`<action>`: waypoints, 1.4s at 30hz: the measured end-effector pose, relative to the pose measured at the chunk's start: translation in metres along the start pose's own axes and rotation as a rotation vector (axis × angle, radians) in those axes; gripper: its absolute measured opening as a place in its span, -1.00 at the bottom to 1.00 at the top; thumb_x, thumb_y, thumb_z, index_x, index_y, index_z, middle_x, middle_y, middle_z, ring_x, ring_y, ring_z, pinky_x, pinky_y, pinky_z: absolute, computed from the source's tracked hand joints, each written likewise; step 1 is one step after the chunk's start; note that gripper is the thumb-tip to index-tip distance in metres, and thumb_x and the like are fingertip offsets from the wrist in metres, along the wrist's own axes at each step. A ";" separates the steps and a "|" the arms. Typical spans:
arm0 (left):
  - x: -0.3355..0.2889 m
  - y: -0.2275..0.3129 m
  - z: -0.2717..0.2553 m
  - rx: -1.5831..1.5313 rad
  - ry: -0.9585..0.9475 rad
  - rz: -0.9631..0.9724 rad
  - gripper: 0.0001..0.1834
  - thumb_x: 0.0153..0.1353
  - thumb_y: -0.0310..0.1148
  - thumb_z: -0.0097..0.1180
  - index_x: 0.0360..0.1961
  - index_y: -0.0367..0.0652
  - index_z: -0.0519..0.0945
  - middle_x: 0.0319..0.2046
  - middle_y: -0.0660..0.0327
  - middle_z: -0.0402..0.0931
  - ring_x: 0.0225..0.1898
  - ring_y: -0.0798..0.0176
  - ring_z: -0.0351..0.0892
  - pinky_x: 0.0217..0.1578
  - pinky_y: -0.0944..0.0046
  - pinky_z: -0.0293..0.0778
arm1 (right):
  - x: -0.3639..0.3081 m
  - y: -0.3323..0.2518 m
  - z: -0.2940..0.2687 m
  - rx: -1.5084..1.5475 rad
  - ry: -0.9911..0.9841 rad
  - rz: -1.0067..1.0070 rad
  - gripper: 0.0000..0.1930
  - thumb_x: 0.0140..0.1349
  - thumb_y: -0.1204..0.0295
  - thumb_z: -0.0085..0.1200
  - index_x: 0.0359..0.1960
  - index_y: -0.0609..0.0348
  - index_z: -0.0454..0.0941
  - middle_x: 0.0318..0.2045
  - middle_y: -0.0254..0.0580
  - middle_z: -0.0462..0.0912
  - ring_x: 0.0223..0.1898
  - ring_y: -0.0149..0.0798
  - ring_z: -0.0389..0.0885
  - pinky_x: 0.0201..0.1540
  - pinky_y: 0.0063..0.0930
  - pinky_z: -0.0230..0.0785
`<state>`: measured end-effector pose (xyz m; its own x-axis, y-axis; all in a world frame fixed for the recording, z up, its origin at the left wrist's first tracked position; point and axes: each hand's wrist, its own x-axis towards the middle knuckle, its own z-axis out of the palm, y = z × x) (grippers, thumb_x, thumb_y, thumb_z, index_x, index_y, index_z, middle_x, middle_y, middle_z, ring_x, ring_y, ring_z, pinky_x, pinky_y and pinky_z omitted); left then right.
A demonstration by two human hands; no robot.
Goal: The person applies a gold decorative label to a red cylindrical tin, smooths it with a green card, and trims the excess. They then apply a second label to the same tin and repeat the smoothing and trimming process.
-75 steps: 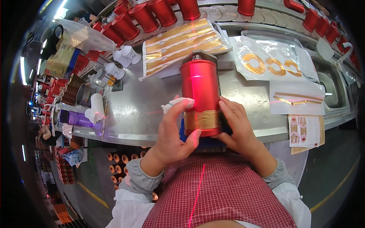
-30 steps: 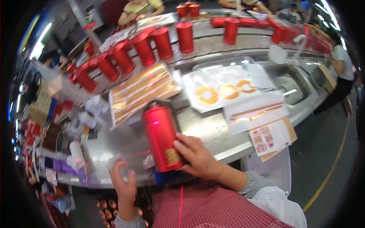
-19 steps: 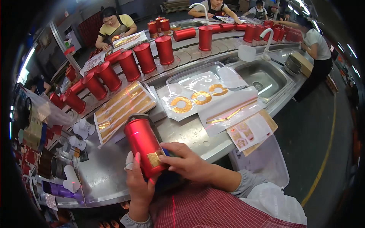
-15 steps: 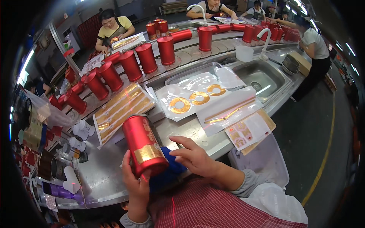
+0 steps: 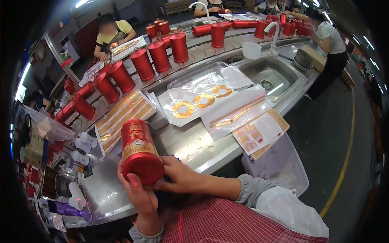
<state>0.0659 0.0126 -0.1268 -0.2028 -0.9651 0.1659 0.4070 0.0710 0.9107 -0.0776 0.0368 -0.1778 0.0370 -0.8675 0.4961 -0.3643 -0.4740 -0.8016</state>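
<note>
A red metal canister [image 5: 142,152] with gold characters and a gold label band is tilted in front of me, its round base toward me. My left hand [image 5: 139,194] grips it from below left, thumb on the base. My right hand [image 5: 180,176] closes on its lower right side, with some fingertips hidden behind it. Just beyond lies a sheet of gold strips [image 5: 123,121]. To its right, a clear sheet with gold rings [image 5: 178,121] overlaps a translucent sheet with narrow gold strips [image 5: 214,129].
Several red canisters [image 5: 146,65] stand on the curved conveyor [image 5: 194,55] ahead. A sink [image 5: 265,73] with a white tap [image 5: 273,40] is at right. A white bin [image 5: 279,170] stands below the steel table edge [image 5: 219,156]. Co-workers sit or stand beyond.
My right hand has moved left onto the canister, having been apart from it with fingers spread. The canister has shifted left and turned, bringing its gold characters and label toward me.
</note>
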 end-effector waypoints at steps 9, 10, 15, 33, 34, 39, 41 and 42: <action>0.001 0.001 0.000 0.019 -0.013 -0.007 -0.13 0.23 0.13 0.12 0.33 -0.18 0.04 0.17 0.04 0.27 0.17 0.04 0.39 0.12 0.00 0.43 | -0.007 0.014 -0.019 0.330 -0.028 0.078 -0.74 0.19 0.42 0.19 -0.08 0.16 0.59 0.03 0.00 0.47 0.12 -0.11 0.45 0.19 -0.28 0.27; 0.002 -0.001 0.001 0.025 -0.007 0.004 -0.12 0.22 0.14 0.13 0.33 -0.18 0.04 0.17 0.05 0.26 0.18 0.04 0.38 0.13 -0.01 0.42 | -0.010 0.017 -0.025 0.373 -0.028 0.107 -0.76 0.21 0.44 0.18 -0.10 0.17 0.60 0.01 -0.03 0.49 0.11 -0.17 0.46 0.17 -0.32 0.28; 0.004 -0.013 -0.021 0.173 -0.096 0.086 -0.03 0.12 0.05 0.30 0.36 -0.20 0.04 0.25 0.03 0.20 0.25 0.05 0.30 0.20 0.07 0.34 | -0.008 0.005 -0.079 0.755 0.044 0.325 -0.71 0.35 0.38 0.07 0.05 0.22 0.50 -0.16 -0.35 0.58 -0.09 -0.45 0.52 0.01 -0.55 0.36; -0.006 -0.037 -0.044 0.829 -0.196 0.322 -0.06 0.10 0.03 0.34 0.34 -0.27 0.18 0.31 -0.11 0.16 0.26 -0.05 0.31 0.17 0.10 0.33 | -0.145 -0.028 -0.251 0.882 0.679 0.014 -0.63 0.37 0.09 -0.08 0.04 0.05 0.45 0.06 -0.09 0.52 0.03 -0.02 0.53 -0.17 0.01 0.52; -0.007 -0.037 -0.041 0.808 -0.192 0.293 -0.06 0.10 0.04 0.33 0.34 -0.26 0.18 0.31 -0.09 0.16 0.25 -0.03 0.32 0.16 0.10 0.34 | -0.174 -0.019 -0.270 0.839 0.869 0.031 -0.61 0.39 0.06 -0.11 0.10 -0.02 0.43 0.08 -0.12 0.52 0.08 -0.03 0.50 -0.17 0.00 0.51; -0.002 -0.046 -0.041 0.797 -0.214 0.336 -0.06 0.13 0.08 0.28 0.35 -0.25 0.16 0.32 -0.04 0.15 0.22 0.00 0.36 0.12 0.11 0.38 | -0.304 0.003 -0.319 0.765 1.220 0.190 -0.61 0.38 0.13 -0.04 0.10 0.08 0.45 -0.02 -0.17 0.58 -0.09 -0.17 0.58 -0.24 -0.16 0.51; 0.000 -0.047 -0.050 0.822 -0.213 0.388 -0.07 0.14 0.08 0.27 0.35 -0.25 0.15 0.34 -0.04 0.13 0.22 0.00 0.35 0.12 0.12 0.38 | -0.343 0.035 -0.332 0.567 1.508 0.606 -0.60 0.35 0.02 -0.02 0.03 0.01 0.52 -0.13 -0.26 0.58 -0.26 -0.21 0.53 -0.37 -0.21 0.43; -0.002 -0.048 -0.057 0.837 -0.193 0.411 -0.08 0.15 0.08 0.26 0.35 -0.25 0.15 0.34 -0.04 0.12 0.22 0.01 0.35 0.12 0.12 0.38 | -0.359 0.052 -0.332 0.322 1.502 0.795 -0.54 0.32 -0.06 -0.01 0.02 0.01 0.52 -0.17 -0.29 0.58 -0.30 -0.20 0.52 -0.40 -0.19 0.42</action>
<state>0.0977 -0.0030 -0.1927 -0.3600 -0.7714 0.5247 -0.2755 0.6252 0.7302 -0.4190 0.3737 -0.2864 -0.9437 -0.0872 -0.3192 0.3306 -0.2049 -0.9213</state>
